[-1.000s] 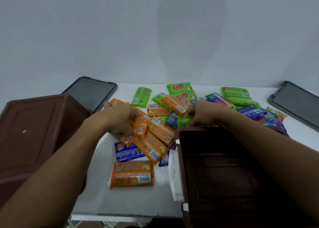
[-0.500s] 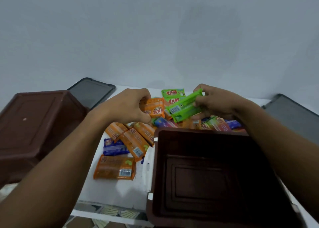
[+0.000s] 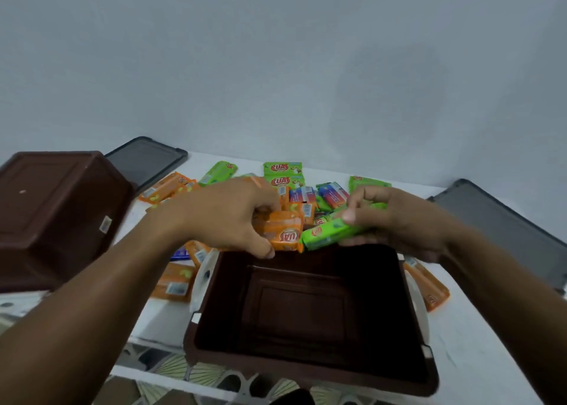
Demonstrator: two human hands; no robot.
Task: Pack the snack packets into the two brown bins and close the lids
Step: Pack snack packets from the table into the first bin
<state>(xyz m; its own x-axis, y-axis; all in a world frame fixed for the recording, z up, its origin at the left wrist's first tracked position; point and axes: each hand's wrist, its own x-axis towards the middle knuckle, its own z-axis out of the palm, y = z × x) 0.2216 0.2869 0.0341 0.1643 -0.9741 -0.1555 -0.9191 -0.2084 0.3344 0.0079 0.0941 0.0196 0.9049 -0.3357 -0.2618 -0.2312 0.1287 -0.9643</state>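
We see a white counter [image 3: 469, 343] whose far edge meets a plain, pale grey-blue wall [image 3: 276, 67]. A faint darker patch [image 3: 389, 97] marks the wall right of centre. Below the counter's near edge we see a floor [image 3: 171, 364] tiled in a fan-like pattern, and a dark, blurred object [image 3: 291, 397] that we cannot identify.

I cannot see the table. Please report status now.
Left hand grips orange packet. Right hand grips green packet. Both at far rim of empty brown bin. Nothing blocking.
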